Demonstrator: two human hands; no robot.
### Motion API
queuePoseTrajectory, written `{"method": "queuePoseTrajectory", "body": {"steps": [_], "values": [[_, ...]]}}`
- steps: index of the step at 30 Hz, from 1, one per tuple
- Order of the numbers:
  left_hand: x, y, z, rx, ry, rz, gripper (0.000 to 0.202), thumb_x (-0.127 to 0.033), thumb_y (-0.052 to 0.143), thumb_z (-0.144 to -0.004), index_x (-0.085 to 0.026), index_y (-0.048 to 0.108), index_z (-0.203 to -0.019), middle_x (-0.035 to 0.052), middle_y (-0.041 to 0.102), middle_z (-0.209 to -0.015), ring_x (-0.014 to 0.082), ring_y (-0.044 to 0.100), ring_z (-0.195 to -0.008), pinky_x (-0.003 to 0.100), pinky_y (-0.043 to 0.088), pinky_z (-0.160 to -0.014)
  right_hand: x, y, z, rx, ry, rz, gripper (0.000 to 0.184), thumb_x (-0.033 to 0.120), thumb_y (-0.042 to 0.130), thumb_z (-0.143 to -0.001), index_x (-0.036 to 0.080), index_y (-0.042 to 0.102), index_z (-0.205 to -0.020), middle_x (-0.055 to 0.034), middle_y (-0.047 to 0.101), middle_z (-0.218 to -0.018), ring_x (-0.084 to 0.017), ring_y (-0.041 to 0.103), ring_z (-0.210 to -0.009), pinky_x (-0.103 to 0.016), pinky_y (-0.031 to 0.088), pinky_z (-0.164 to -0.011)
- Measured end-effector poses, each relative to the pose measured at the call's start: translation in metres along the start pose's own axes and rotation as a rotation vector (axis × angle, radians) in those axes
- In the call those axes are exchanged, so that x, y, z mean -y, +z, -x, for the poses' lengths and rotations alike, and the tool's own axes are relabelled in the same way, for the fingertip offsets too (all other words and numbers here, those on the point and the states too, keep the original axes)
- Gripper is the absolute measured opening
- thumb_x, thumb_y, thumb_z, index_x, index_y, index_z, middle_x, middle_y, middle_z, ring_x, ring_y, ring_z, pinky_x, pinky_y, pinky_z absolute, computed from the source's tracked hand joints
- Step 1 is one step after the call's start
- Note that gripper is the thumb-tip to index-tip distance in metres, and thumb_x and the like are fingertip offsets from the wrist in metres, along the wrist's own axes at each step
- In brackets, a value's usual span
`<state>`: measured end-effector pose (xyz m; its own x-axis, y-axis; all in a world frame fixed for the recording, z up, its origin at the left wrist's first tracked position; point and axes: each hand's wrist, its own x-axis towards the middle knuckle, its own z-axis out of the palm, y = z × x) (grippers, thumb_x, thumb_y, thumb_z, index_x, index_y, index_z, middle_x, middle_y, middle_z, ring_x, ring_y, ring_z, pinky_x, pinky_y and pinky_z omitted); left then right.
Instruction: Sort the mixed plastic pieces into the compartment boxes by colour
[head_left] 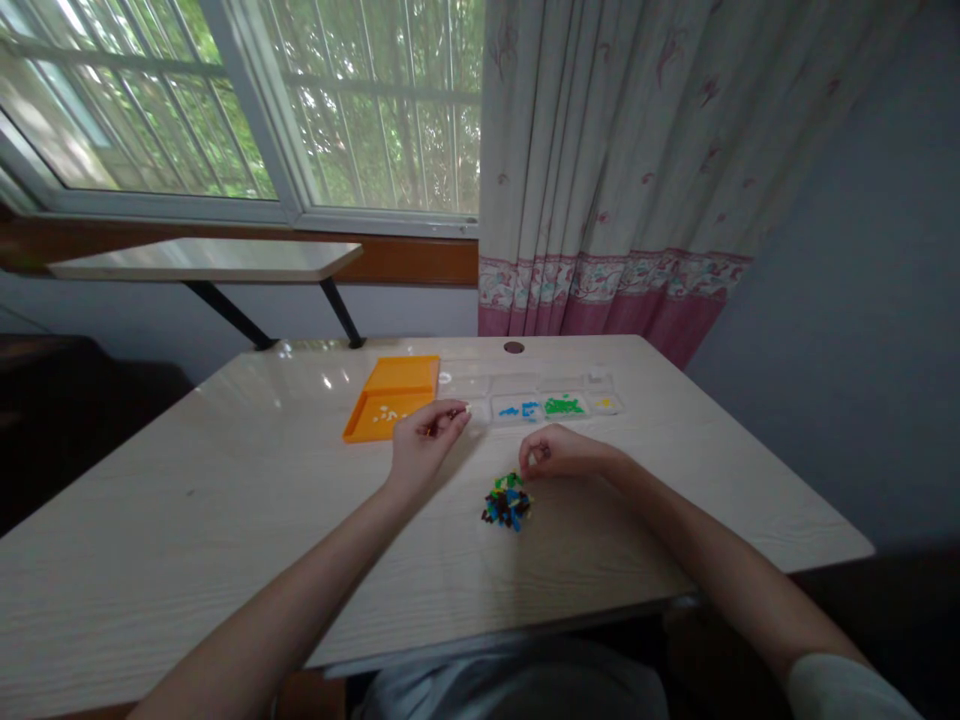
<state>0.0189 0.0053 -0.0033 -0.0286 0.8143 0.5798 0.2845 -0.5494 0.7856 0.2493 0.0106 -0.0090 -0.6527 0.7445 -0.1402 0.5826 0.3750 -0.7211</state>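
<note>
A small heap of mixed black, blue and green pieces [507, 503] lies on the pale wooden table [225, 520]. My right hand [559, 452] rests just above the heap with its fingers curled into a pinch; what it holds is too small to name. My left hand [422, 440] is raised near the orange tray [390, 400] and the clear compartment box [551, 398], fingers pinched together on something tiny. The box holds blue, green and yellow pieces in separate cells. A few white pieces lie in the orange tray.
A window and a patterned curtain [600, 160] stand behind the table. A narrow shelf on black brackets [202, 258] hangs under the window. A round cable hole [514, 347] sits at the table's far edge.
</note>
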Motion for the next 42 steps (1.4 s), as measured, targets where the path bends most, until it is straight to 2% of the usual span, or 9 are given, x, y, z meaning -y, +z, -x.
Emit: {"method": "queuePoseTrajectory", "body": {"steps": [5, 16, 22, 26, 29, 31, 36, 39, 42], "values": [[0.004, 0.004, 0.004, 0.038, -0.01, -0.007, 0.022, -0.034, 0.061, -0.072, -0.014, 0.066, -0.081, -0.0023, 0.048, -0.055, 0.0067, 0.04, -0.049, 0.017, 0.034, -0.047, -0.002, 0.005, -0.002, 0.009, -0.038, 0.029, 0.026, 0.035, 0.067, -0.064, 0.015, 0.064, -0.079, 0.0064, 0.042, -0.053, -0.004, 0.035, -0.047, -0.016, 0.025, -0.044], [0.001, 0.003, 0.005, 0.027, 0.013, -0.034, 0.023, -0.034, 0.06, -0.072, -0.013, 0.065, -0.08, -0.0015, 0.051, -0.055, 0.0065, 0.04, -0.049, 0.017, 0.035, -0.048, 0.002, 0.005, 0.001, 0.041, -0.073, 0.025, 0.018, 0.026, 0.063, -0.066, 0.014, 0.065, -0.079, 0.0054, 0.048, -0.054, -0.004, 0.036, -0.047, -0.015, 0.027, -0.045], [-0.003, 0.0, 0.001, 0.117, 0.007, -0.048, 0.023, -0.035, 0.06, -0.071, -0.013, 0.065, -0.078, -0.0039, 0.043, -0.049, 0.0063, 0.038, -0.047, 0.016, 0.032, -0.045, 0.0, 0.005, 0.001, 0.055, -0.079, 0.014, 0.017, 0.022, 0.059, -0.067, 0.013, 0.065, -0.081, 0.0061, 0.045, -0.053, -0.004, 0.035, -0.046, -0.015, 0.027, -0.044], [0.005, -0.019, -0.018, 0.189, -0.02, -0.159, 0.023, -0.036, 0.059, -0.07, -0.014, 0.063, -0.077, -0.0054, 0.039, -0.047, 0.0062, 0.036, -0.043, 0.017, 0.028, -0.042, -0.002, 0.003, 0.001, 0.047, -0.08, 0.015, 0.018, 0.023, 0.059, -0.068, 0.013, 0.064, -0.082, 0.0063, 0.043, -0.052, -0.004, 0.034, -0.046, -0.015, 0.026, -0.043], [0.024, -0.043, -0.036, 0.077, -0.126, -0.416, 0.022, -0.037, 0.058, -0.07, -0.016, 0.063, -0.074, -0.0042, 0.043, -0.046, 0.0076, 0.037, -0.04, 0.019, 0.025, -0.041, -0.001, 0.001, 0.001, 0.054, -0.077, -0.007, 0.019, 0.024, 0.058, -0.069, 0.013, 0.064, -0.083, 0.0064, 0.042, -0.052, -0.004, 0.034, -0.045, -0.015, 0.026, -0.043], [0.038, -0.06, -0.044, 0.084, -0.19, -0.66, 0.019, -0.035, 0.062, -0.067, -0.016, 0.064, -0.069, -0.0026, 0.046, -0.046, 0.009, 0.039, -0.041, 0.02, 0.023, -0.041, -0.001, 0.0, 0.001, 0.065, -0.064, -0.031, 0.019, 0.026, 0.058, -0.07, 0.013, 0.064, -0.083, 0.0065, 0.041, -0.052, -0.004, 0.033, -0.045, -0.015, 0.025, -0.042], [0.056, -0.082, -0.049, 0.068, -0.22, -0.818, 0.016, -0.031, 0.068, -0.059, -0.015, 0.064, -0.063, -0.0019, 0.043, -0.043, 0.009, 0.032, -0.039, 0.02, 0.017, -0.042, -0.001, -0.001, 0.001, 0.06, -0.045, -0.075, 0.019, 0.027, 0.06, -0.069, 0.013, 0.063, -0.082, 0.0067, 0.04, -0.051, -0.004, 0.034, -0.045, -0.016, 0.023, -0.042], [0.051, -0.074, -0.046, 0.075, -0.187, -0.85, 0.019, -0.03, 0.065, -0.062, -0.014, 0.066, -0.071, -0.0001, 0.047, -0.046, 0.0094, 0.033, -0.04, 0.02, 0.016, -0.042, -0.004, 0.001, -0.002, 0.006, -0.035, -0.123, 0.019, 0.029, 0.06, -0.069, 0.014, 0.063, -0.081, 0.0067, 0.04, -0.05, -0.005, 0.033, -0.045, -0.016, 0.022, -0.042], [0.034, -0.05, -0.035, 0.215, -0.134, -0.746, 0.02, -0.03, 0.056, -0.07, -0.016, 0.066, -0.08, -0.0004, 0.053, -0.052, 0.0098, 0.041, -0.044, 0.018, 0.021, -0.043, -0.006, 0.009, -0.009, -0.123, -0.043, -0.236, 0.023, 0.033, 0.061, -0.068, 0.013, 0.061, -0.079, 0.007, 0.037, -0.049, -0.005, 0.031, -0.045, -0.017, 0.02, -0.042]]}}
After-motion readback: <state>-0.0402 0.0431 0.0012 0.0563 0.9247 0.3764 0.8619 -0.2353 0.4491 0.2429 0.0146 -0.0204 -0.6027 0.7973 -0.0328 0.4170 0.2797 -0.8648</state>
